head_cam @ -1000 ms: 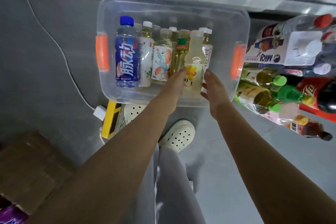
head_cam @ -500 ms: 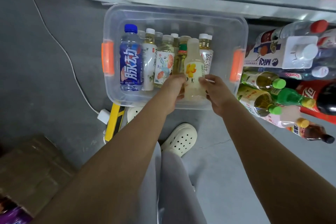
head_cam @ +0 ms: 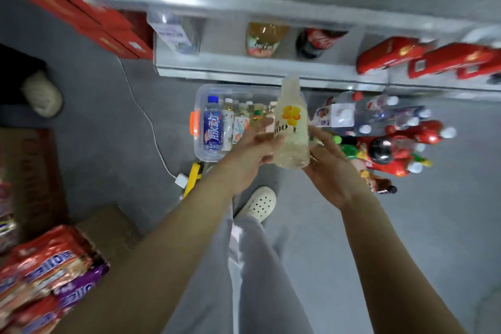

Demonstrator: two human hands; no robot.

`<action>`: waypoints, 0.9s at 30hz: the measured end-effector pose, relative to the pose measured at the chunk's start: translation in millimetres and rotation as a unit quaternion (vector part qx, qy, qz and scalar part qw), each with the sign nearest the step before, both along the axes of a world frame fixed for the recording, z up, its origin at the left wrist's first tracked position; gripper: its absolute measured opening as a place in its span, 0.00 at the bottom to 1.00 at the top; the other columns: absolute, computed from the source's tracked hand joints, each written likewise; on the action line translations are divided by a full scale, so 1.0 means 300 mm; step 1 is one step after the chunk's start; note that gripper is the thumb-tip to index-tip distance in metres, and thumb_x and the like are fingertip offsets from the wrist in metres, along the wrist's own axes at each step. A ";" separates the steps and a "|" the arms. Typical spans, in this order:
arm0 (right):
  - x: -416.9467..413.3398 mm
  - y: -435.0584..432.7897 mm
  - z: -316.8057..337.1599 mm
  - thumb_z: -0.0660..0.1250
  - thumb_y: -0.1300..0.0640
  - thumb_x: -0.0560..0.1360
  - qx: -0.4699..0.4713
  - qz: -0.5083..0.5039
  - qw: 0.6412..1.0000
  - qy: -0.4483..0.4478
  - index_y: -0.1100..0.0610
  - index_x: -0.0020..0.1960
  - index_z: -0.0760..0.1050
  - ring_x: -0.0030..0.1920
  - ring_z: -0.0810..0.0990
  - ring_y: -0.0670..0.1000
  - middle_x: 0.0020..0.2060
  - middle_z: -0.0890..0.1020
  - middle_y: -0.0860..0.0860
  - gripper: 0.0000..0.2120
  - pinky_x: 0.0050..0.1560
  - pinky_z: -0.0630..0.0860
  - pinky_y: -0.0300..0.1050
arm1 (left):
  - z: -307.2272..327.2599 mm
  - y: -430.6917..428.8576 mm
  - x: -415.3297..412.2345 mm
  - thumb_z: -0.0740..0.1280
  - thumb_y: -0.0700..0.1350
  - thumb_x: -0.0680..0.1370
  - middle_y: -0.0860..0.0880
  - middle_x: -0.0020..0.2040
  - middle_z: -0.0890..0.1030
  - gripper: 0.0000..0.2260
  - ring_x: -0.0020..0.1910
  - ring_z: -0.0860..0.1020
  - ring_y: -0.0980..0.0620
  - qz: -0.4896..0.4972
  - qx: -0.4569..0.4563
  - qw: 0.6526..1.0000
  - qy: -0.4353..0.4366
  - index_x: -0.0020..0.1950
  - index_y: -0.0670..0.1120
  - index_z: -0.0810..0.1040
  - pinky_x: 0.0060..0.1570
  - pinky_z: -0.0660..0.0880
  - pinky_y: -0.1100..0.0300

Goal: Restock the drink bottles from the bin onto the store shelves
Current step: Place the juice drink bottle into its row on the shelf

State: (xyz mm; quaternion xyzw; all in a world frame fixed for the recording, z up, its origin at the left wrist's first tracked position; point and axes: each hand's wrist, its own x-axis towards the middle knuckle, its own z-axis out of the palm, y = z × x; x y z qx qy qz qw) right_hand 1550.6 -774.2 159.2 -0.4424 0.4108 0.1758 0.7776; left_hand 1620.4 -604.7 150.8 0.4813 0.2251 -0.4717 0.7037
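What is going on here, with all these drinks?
A person holds a pale bottle with a yellow flower label between the left hand and right hand, raised in front of the shelves. Below it, a clear bin on the floor has a row of other bottles standing inside. More bottles lie on the floor to its right.
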 end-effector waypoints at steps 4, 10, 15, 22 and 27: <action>-0.031 0.027 0.427 0.62 0.65 0.79 0.025 -0.043 0.996 -0.076 0.55 0.70 0.70 0.54 0.81 0.56 0.55 0.83 0.57 0.20 0.57 0.78 0.50 | 0.450 0.008 0.023 0.71 0.42 0.70 0.47 0.58 0.82 0.26 0.58 0.80 0.47 -0.026 -0.055 0.997 -0.049 0.67 0.44 0.72 0.61 0.73 0.48; -0.057 0.072 0.869 0.65 0.53 0.78 -0.011 -0.046 0.983 -0.178 0.56 0.67 0.74 0.59 0.78 0.57 0.64 0.79 0.58 0.19 0.50 0.80 0.45 | 0.929 0.008 -0.012 0.68 0.33 0.72 0.40 0.59 0.80 0.25 0.52 0.81 0.45 -0.030 -0.124 0.983 -0.130 0.68 0.43 0.69 0.46 0.81 0.54; -0.039 0.076 1.077 0.81 0.41 0.60 -0.064 -0.077 0.967 -0.236 0.66 0.67 0.73 0.63 0.78 0.64 0.62 0.79 0.64 0.44 0.60 0.76 0.59 | 1.169 0.002 -0.061 0.70 0.33 0.68 0.46 0.52 0.82 0.28 0.46 0.83 0.52 -0.029 -0.119 0.968 -0.219 0.67 0.44 0.69 0.42 0.80 0.59; -0.114 -0.061 1.294 0.82 0.43 0.58 -0.070 -0.083 0.947 -0.302 0.64 0.66 0.74 0.56 0.81 0.62 0.58 0.81 0.64 0.44 0.57 0.78 0.61 | 1.396 -0.124 -0.166 0.76 0.38 0.65 0.48 0.54 0.81 0.29 0.49 0.81 0.50 -0.042 -0.090 0.940 -0.327 0.63 0.48 0.71 0.36 0.77 0.59; -0.228 -0.274 1.460 0.70 0.51 0.69 -0.120 -0.069 0.936 -0.323 0.63 0.59 0.78 0.45 0.84 0.55 0.50 0.85 0.60 0.23 0.44 0.81 0.50 | 1.511 -0.340 -0.288 0.76 0.38 0.65 0.47 0.51 0.82 0.26 0.49 0.82 0.50 0.003 -0.124 0.926 -0.357 0.60 0.46 0.73 0.48 0.80 0.56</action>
